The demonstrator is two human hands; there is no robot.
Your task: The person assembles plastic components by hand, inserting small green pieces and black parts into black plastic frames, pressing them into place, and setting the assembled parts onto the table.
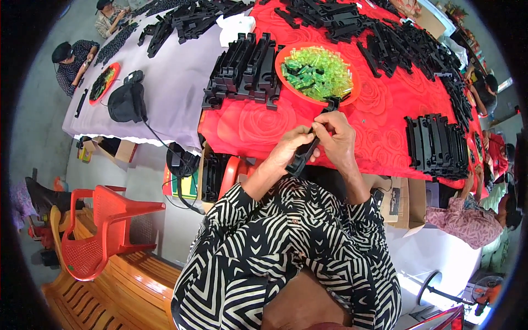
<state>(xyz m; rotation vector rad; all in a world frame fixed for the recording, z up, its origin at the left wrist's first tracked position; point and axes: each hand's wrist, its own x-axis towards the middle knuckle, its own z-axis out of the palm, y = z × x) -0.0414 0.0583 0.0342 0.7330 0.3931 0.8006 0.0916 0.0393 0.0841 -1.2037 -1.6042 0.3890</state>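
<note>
Between my two hands I hold a long black plastic part (pixel 301 158), tilted over the near edge of the red-covered table. My left hand (pixel 291 147) grips its lower half with the fingers wrapped round it. My right hand (pixel 335 136) pinches near its middle, thumb and forefinger together; whether a small piece is in that pinch I cannot make out. Just beyond the hands sits an orange-red plate (pixel 355 92) heaped with small clear yellow-green plastic pieces (pixel 324 69) and some dark ones. The part's far end overlaps the plate's near rim.
Stacked black parts (pixel 242 71) stand left of the plate, and another row (pixel 437 146) lies to the right. Loose black parts (pixel 390 49) cover the far table. A black cap-like item (pixel 126 102) with a cable lies on the grey cloth. A red chair (pixel 104 225) stands left; other people sit around.
</note>
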